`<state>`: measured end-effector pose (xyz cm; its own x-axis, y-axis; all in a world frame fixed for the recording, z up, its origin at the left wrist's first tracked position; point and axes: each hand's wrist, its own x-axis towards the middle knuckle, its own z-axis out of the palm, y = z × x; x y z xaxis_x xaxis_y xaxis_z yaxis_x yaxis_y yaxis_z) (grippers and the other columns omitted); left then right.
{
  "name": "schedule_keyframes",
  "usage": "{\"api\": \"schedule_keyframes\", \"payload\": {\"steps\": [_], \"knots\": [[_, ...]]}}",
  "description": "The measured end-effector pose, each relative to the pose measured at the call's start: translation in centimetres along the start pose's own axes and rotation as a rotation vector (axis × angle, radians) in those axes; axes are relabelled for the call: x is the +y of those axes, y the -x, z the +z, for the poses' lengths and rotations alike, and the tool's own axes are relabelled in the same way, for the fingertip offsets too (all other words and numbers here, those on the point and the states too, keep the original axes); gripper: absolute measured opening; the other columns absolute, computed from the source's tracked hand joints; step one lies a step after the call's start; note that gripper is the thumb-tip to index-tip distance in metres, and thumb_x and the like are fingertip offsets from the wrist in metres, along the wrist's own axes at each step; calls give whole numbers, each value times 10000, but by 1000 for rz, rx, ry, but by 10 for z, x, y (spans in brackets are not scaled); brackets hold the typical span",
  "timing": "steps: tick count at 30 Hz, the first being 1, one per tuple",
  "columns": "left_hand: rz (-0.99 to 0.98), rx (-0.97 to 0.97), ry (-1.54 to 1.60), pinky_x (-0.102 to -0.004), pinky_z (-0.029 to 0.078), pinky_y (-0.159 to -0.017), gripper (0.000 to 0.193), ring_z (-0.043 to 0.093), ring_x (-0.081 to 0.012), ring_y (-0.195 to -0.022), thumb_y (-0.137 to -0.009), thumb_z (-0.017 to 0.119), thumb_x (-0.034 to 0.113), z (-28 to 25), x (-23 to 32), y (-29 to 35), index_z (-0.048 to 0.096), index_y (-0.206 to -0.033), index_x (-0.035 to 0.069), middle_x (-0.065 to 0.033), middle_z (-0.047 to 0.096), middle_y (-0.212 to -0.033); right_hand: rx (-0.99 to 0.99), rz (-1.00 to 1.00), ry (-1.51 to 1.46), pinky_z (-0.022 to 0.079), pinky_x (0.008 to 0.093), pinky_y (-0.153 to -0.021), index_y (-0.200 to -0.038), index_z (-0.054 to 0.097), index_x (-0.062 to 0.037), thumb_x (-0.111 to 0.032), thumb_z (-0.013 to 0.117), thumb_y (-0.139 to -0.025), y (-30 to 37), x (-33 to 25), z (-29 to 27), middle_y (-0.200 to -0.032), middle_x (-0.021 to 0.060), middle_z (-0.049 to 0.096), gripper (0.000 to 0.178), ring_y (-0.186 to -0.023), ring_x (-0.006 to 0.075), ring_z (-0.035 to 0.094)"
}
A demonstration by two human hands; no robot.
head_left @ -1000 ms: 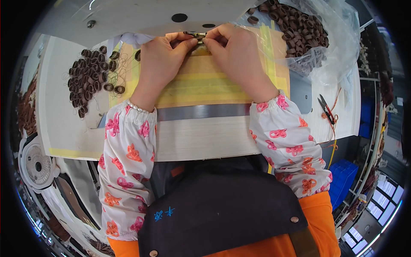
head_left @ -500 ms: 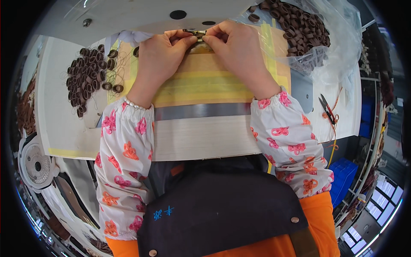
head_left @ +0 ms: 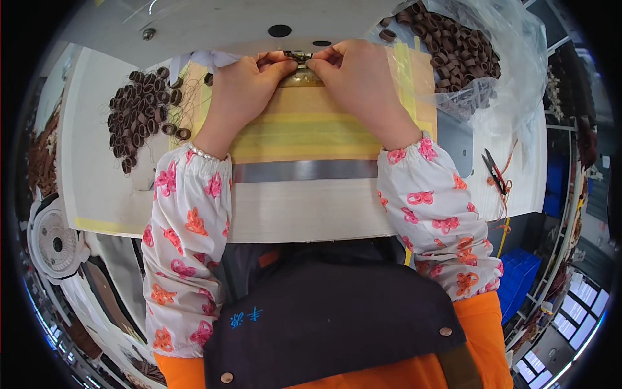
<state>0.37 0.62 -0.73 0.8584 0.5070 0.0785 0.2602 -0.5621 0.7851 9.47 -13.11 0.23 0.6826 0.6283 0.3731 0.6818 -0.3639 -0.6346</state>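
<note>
My left hand [head_left: 243, 91] and my right hand [head_left: 363, 81] meet at the far side of the work surface, under the white body of a sewing machine [head_left: 220, 29]. Thumb and forefinger are pinched together on each, the two pinches a small gap apart. Small metal machine parts [head_left: 298, 56] show between the fingertips. What the fingers hold is too small and hidden to make out. Beneath my wrists lies a tan work surface with yellow tape [head_left: 285, 133] across it, and a grey metal strip [head_left: 304, 171] along its near side.
Brown loops with loose threads [head_left: 137, 120] lie heaped at the left. A clear plastic bag [head_left: 518, 65] at the far right holds many more brown loops [head_left: 457, 52]. Thread snips [head_left: 494, 170] rest on the right table edge beside orange cord. A white fan [head_left: 57, 243] stands lower left.
The whole view has shifted slightly, so the machine body sits a little lower. Both hands keep their pinch at the same spot, and more of the metal parts shows between them.
</note>
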Motion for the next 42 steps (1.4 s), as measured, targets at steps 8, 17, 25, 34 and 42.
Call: {"api": "schedule_keyframes", "payload": {"steps": [8, 17, 25, 34, 42], "knots": [[-23, -18, 44, -222, 435, -561, 280, 556, -93, -542, -735, 658, 304, -1, -3, -1, 660, -806, 34, -16, 622, -618, -26, 8, -6, 463, 259, -549, -744, 642, 14, -155, 662, -703, 1, 4, 2, -641, 94, 628, 175, -564, 152, 592], [31, -41, 8, -184, 372, -498, 245, 474, -11, -543, -757, 666, 244, -1, 8, 1, 649, -836, 12, 24, 588, -613, -32, 38, -87, 453, 239, -539, -748, 629, -7, -144, 666, -707, 4, 9, 1, -623, 53, 611, 147, -551, 106, 566], [326, 6, -18, -292, 398, -491, 112, 520, -247, -486, -802, 556, 122, 0, 9, 44, 632, -842, 51, -95, 560, -563, -141, 312, -321, 469, 214, -531, -880, 581, 49, -167, 660, -770, 18, -8, -2, -676, 58, 611, 255, -574, 90, 568], [398, -19, 166, -317, 370, -662, 97, 487, -254, -543, -813, 531, 83, -7, 22, 52, 618, -832, 42, -99, 564, -673, -180, 216, -489, 455, 256, -535, -866, 572, 30, -85, 634, -740, 47, -17, -11, -653, 81, 593, 181, -573, 132, 557], [605, -113, -248, -303, 338, -754, 111, 510, -180, -584, -823, 554, 148, -10, 4, 21, 620, -877, 76, -35, 548, -601, -356, 254, -506, 433, 243, -509, -822, 547, 21, -49, 605, -756, 50, -18, -36, -637, 50, 558, 112, -542, 106, 518]]}}
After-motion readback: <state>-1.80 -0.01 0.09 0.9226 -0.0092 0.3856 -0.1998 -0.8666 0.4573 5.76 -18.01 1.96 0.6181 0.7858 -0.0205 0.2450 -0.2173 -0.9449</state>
